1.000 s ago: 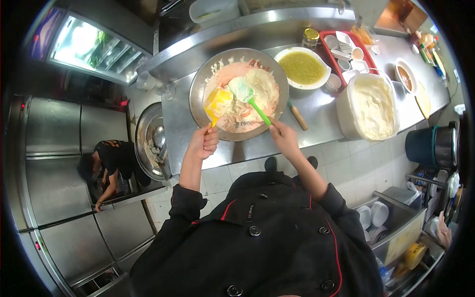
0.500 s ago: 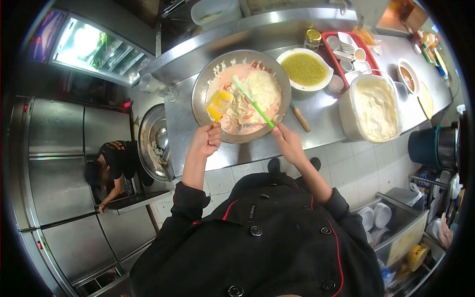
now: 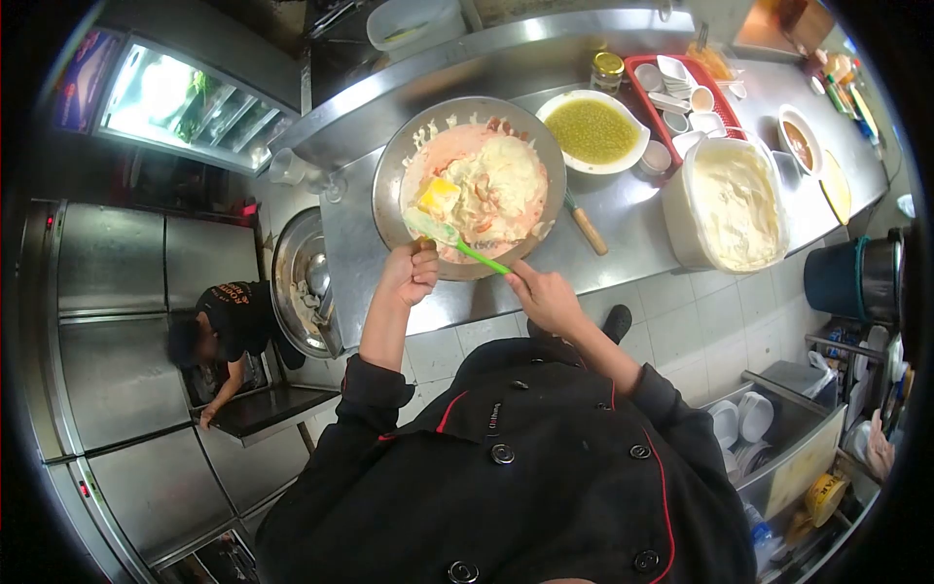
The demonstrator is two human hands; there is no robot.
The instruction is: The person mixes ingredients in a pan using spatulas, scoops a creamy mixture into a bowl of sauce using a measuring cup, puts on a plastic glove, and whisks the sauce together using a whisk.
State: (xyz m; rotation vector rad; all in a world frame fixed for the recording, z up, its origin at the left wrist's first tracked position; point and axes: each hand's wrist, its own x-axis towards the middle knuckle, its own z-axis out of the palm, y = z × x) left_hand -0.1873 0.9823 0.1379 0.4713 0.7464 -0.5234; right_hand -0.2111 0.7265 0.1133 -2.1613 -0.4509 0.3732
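A wide metal bowl [image 3: 391, 209] holds a pink sauce [image 3: 467, 141] with a thick, pale cream mass [image 3: 511, 175] on it. At the bowl's near rim my left hand [image 3: 409, 274] is closed on a yellow scraper [image 3: 440, 197], whose blade is smeared with cream. My right hand [image 3: 547, 298] grips the green handle of a spatula [image 3: 484, 258]. Its pale, coated head lies against the lower part of the yellow scraper, just above my left fingers. Both tools are over the bowl.
Right of the bowl stand a dish of green sauce [image 3: 595, 134], a wooden-handled whisk [image 3: 588, 232], a jar [image 3: 607, 70], a red basket [image 3: 637, 66] of small cups and a white tub [image 3: 686, 219] of cream. Another person [image 3: 229, 326] bends at an open drawer on the left.
My right hand has moved left and down, bringing the green spatula's head from the cream to the yellow scraper. My left hand stays nearly in place.
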